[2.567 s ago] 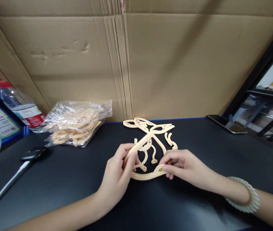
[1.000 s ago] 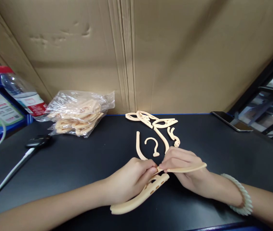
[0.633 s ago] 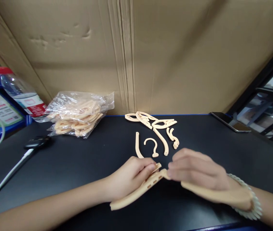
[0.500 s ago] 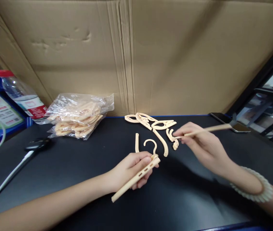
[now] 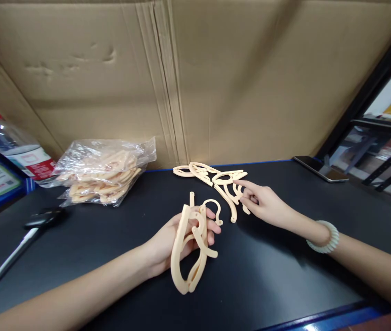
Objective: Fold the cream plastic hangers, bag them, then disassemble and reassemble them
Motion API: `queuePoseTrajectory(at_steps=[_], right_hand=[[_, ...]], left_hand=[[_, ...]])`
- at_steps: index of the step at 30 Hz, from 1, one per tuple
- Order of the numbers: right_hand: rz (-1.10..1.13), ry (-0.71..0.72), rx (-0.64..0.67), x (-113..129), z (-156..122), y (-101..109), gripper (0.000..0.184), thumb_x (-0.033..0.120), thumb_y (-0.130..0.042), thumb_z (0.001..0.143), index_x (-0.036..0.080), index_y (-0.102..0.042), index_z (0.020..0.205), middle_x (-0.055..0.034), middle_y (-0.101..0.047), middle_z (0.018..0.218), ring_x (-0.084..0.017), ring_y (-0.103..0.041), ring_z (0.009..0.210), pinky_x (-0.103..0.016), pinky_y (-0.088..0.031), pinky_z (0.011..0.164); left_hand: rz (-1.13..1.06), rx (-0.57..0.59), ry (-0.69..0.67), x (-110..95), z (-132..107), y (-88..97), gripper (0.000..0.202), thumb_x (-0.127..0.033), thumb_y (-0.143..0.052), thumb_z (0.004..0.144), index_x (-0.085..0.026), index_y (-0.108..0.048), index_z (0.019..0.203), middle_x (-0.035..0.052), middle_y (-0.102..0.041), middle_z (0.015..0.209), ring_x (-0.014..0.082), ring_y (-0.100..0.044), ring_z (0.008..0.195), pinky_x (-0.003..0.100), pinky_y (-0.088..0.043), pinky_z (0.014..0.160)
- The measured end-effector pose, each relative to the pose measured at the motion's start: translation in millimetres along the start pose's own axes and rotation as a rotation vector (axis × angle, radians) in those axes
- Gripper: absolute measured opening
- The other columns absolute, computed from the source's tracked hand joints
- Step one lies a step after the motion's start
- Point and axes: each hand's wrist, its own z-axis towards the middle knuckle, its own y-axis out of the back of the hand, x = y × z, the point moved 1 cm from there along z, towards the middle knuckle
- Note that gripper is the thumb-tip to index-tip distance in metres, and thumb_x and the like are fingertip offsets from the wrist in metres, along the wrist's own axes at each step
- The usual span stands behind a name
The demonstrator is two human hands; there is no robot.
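My left hand (image 5: 168, 243) is wrapped round a cream plastic folding hanger (image 5: 178, 257), whose curved arms hang folded down across the palm. A cream hook (image 5: 219, 212) shows just beyond its fingertips; whether it is joined to the hanger I cannot tell. Behind that hand a straight strip (image 5: 192, 198) lies on the black table. At the loose cream parts, my right hand (image 5: 267, 202) has its forefinger stretched out and thumb apart, close to small curved pieces (image 5: 238, 189). A long curved arm piece (image 5: 228, 197) lies just left of its fingers.
More folded hanger parts (image 5: 200, 172) lie by the cardboard wall (image 5: 233, 92). Clear bags of cream parts (image 5: 104, 172) sit at the back left, beside a red-capped bottle (image 5: 26, 151). A black plug with a white cable (image 5: 45, 217) is at left, a phone (image 5: 319, 168) at back right.
The long strip is gone from my right hand, which is now at the loose parts. My left hand has turned the hanger, so its folded arms now face me. The view has shifted slightly.
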Motion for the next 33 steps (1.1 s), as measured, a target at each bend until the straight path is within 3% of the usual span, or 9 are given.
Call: queuePoseTrajectory(at_steps=[4,11,15,19,22,26,28,31,33], right_hand=[[-0.072,-0.015,-0.012,-3,-1,0,0.028,0.016,-0.045,0.083,0.018,-0.055,0.11,0.0092,-0.047,0.051,-0.011,-0.046,0.046,-0.023,-0.037,0.054],[-0.158,0.045,-0.09,4,-1,17,0.013,0.023,-0.046,0.09,0.017,-0.058,0.094,0.0068,-0.048,0.053,-0.01,-0.044,0.047,-0.023,-0.034,0.05],[-0.11,0.34,-0.153,24,-8,18,0.013,0.019,-0.05,0.09,0.016,-0.061,0.096,-0.0024,-0.06,0.075,-0.014,-0.054,0.068,-0.027,-0.045,0.064],[-0.14,0.751,0.01,58,-28,1,0.022,0.023,-0.057,0.091,0.015,-0.06,0.111,-0.0088,-0.066,0.099,-0.019,-0.057,0.092,-0.035,-0.046,0.082],[-0.317,0.916,0.066,73,-41,-13,0.025,0.03,-0.056,0.093,0.016,-0.062,0.112,-0.0077,-0.067,0.11,-0.021,-0.055,0.103,-0.035,-0.044,0.086],[-0.415,0.945,0.025,71,-43,-21,0.024,0.031,-0.056,0.094,0.018,-0.063,0.112,-0.0049,-0.067,0.117,-0.02,-0.054,0.109,-0.034,-0.043,0.088],[-0.425,0.941,-0.016,68,-41,-22,0.021,0.025,-0.056,0.094,0.016,-0.063,0.112,-0.0054,-0.068,0.113,-0.02,-0.055,0.107,-0.034,-0.043,0.087],[-0.425,0.924,-0.046,65,-38,-21,0.021,0.016,-0.053,0.094,0.015,-0.063,0.112,-0.0056,-0.069,0.105,-0.019,-0.056,0.104,-0.034,-0.043,0.086],[-0.419,0.913,-0.044,65,-38,-20,0.022,0.012,-0.05,0.095,0.015,-0.064,0.112,-0.0052,-0.07,0.102,-0.019,-0.057,0.102,-0.034,-0.043,0.085]], left_hand=[[-0.016,-0.024,0.026,-1,0,-0.6,0.015,-0.018,-0.062,0.083,-0.012,-0.066,0.095,0.0112,-0.074,0.089,0.0186,-0.067,0.071,0.03,-0.052,0.071],[-0.025,-0.069,0.046,-1,-1,-0.8,0.013,-0.018,-0.059,0.087,-0.012,-0.064,0.097,0.0143,-0.074,0.097,0.0194,-0.069,0.077,0.033,-0.052,0.077],[-0.028,-0.062,0.037,1,0,1.1,0.014,-0.02,-0.06,0.087,-0.013,-0.066,0.098,0.013,-0.073,0.098,0.0194,-0.069,0.079,0.032,-0.052,0.078],[-0.036,-0.043,0.017,1,1,0.7,0.019,-0.022,-0.069,0.081,-0.013,-0.068,0.098,0.0078,-0.072,0.088,0.0175,-0.068,0.077,0.028,-0.053,0.075],[-0.019,-0.076,0.032,0,-1,-1.9,0.024,-0.021,-0.071,0.077,-0.014,-0.068,0.1,0.0069,-0.071,0.081,0.0169,-0.068,0.073,0.027,-0.054,0.071],[0.016,-0.181,0.034,-2,-4,-7.3,0.032,-0.023,-0.071,0.079,-0.015,-0.066,0.109,0.0066,-0.071,0.08,0.0167,-0.067,0.07,0.027,-0.054,0.07],[-0.018,-0.236,0.005,-1,-5,-10.3,0.031,-0.034,-0.069,0.082,-0.014,-0.066,0.105,0.006,-0.07,0.081,0.017,-0.066,0.073,0.028,-0.054,0.073],[-0.025,-0.187,-0.04,1,-7,-15.1,0.05,-0.061,-0.059,0.083,-0.013,-0.066,0.095,0.008,-0.069,0.085,0.0205,-0.065,0.081,0.033,-0.053,0.079],[0.109,-0.169,-0.077,4,-10,-17.3,0.049,-0.06,-0.065,0.079,-0.013,-0.065,0.092,0.0077,-0.068,0.087,0.0216,-0.064,0.083,0.035,-0.053,0.08]])
